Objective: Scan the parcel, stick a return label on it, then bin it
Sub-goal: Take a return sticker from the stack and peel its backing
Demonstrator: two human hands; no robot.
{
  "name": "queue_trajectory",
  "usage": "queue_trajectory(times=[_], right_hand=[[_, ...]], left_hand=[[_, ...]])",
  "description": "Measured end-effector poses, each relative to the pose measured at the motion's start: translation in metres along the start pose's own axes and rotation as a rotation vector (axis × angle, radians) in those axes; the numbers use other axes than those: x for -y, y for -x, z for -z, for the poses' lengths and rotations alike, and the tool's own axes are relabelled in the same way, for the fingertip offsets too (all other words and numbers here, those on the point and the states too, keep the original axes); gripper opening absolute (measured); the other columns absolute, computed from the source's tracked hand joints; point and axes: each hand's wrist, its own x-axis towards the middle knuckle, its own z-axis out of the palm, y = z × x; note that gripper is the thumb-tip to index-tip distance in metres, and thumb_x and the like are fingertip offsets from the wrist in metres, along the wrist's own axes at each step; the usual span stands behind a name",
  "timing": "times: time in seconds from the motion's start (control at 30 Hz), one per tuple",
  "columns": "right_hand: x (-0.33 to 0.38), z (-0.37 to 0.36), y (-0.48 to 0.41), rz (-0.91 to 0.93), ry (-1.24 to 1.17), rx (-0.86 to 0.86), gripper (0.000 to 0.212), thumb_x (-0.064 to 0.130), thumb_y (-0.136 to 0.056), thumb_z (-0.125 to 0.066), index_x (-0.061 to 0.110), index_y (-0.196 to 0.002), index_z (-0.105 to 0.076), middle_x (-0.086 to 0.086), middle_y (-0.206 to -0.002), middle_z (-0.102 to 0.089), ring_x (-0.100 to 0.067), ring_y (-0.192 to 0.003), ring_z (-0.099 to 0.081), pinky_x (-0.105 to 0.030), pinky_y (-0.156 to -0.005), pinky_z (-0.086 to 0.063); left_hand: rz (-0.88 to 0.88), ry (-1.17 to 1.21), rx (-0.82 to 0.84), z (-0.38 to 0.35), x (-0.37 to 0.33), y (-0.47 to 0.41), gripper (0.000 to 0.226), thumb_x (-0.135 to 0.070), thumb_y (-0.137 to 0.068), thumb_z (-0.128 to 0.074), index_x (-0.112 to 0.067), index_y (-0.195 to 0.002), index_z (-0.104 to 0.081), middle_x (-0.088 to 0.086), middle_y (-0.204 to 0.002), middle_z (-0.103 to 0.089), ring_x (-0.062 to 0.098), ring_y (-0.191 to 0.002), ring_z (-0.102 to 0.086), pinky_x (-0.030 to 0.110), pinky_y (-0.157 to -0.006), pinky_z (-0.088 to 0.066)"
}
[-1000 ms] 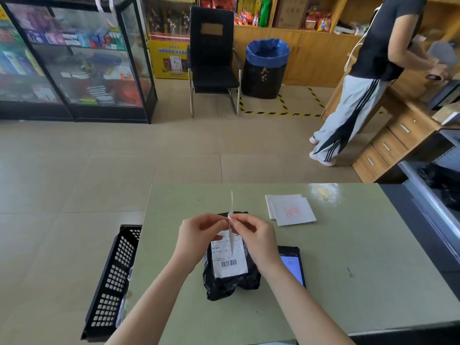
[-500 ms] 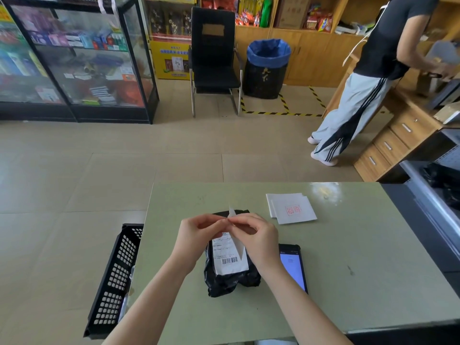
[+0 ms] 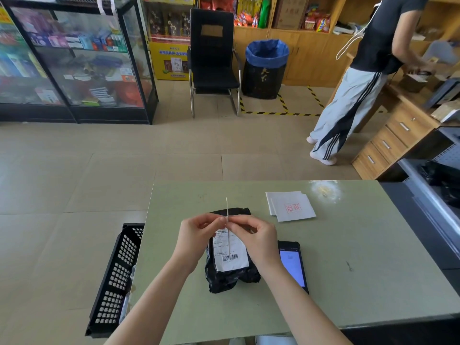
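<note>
Colours and patterns across the table and shop floor.

Pale green table point(image 3: 348, 282); glossy black parcel point(image 3: 231, 277) with a white shipping label point(image 3: 230, 255) printed in black text and a black barcode; thin white return label point(image 3: 227, 207) seen edge-on; white sheets point(image 3: 291, 206) stamped with a red square mark; black phone point(image 3: 292, 266) with a pale blue-white screen; black basket point(image 3: 112, 282) perforated in a grid of holes. Beige floor tiles point(image 3: 99, 170), yellow-and-black striped floor tape point(image 3: 281, 112), black bin point(image 3: 263, 70) lined in blue, black chair point(image 3: 212, 58), light grey trousers point(image 3: 348, 108) with black side stripes.
</note>
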Motion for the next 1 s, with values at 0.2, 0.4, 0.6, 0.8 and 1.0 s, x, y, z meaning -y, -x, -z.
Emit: queue_trajectory(times=[0.2, 0.4, 0.6, 0.8, 1.0], right_hand=[[-0.0015, -0.0021, 0.0022, -0.003, 0.017, -0.006, 0.006, 0.016, -0.079, -0.075, 0.019, -0.083, -0.079, 0.007, -0.086, -0.076, -0.006, -0.087, -0.069, -0.015, -0.076, -0.052], [-0.0036, -0.0055, 0.0023, 0.069, 0.112, -0.044, 0.009, 0.009, -0.080, -0.072, 0.017, -0.080, -0.077, 0.007, -0.084, -0.075, -0.004, -0.082, -0.068, -0.009, -0.071, -0.048], [-0.0039, -0.0055, 0.0019, 0.095, 0.141, -0.036, 0.007, 0.012, -0.080, -0.074, 0.012, -0.085, -0.078, 0.003, -0.088, -0.075, -0.004, -0.082, -0.069, -0.011, -0.071, -0.049], [-0.0049, -0.0043, 0.0001, 0.074, 0.126, -0.034, 0.008, 0.013, -0.081, -0.073, 0.014, -0.086, -0.078, 0.005, -0.089, -0.076, -0.007, -0.087, -0.069, -0.015, -0.074, -0.052], [-0.0067, -0.0044, -0.0020, 0.081, 0.132, -0.041, 0.007, 0.012, -0.081, -0.073, 0.014, -0.084, -0.078, 0.005, -0.087, -0.075, -0.006, -0.086, -0.069, -0.015, -0.075, -0.052]], left_hand=[[0.001, -0.027, -0.024, 0.0024, 0.0028, -0.0006, 0.010, -0.023, -0.081, -0.075, -0.025, -0.072, -0.079, -0.005, -0.070, -0.077, -0.003, -0.061, -0.064, 0.009, -0.059, -0.049], [0.013, -0.042, -0.011, 0.0030, 0.0035, 0.0009, 0.009, -0.024, -0.081, -0.074, -0.026, -0.074, -0.079, -0.007, -0.076, -0.078, -0.003, -0.068, -0.068, 0.009, -0.060, -0.050], [0.035, -0.043, -0.011, 0.0039, 0.0006, 0.0007, 0.011, -0.035, -0.074, -0.077, -0.025, -0.075, -0.080, -0.005, -0.078, -0.079, -0.002, -0.069, -0.069, 0.010, -0.059, -0.051], [0.025, -0.064, -0.029, 0.0035, 0.0019, -0.0018, 0.008, -0.027, -0.080, -0.077, -0.025, -0.073, -0.080, -0.003, -0.074, -0.078, 0.000, -0.066, -0.068, 0.018, -0.066, -0.053], [0.020, -0.088, -0.042, 0.0007, 0.0000, -0.0020, 0.008, -0.026, -0.080, -0.075, -0.028, -0.073, -0.078, -0.004, -0.074, -0.077, 0.002, -0.069, -0.069, 0.021, -0.067, -0.053]])
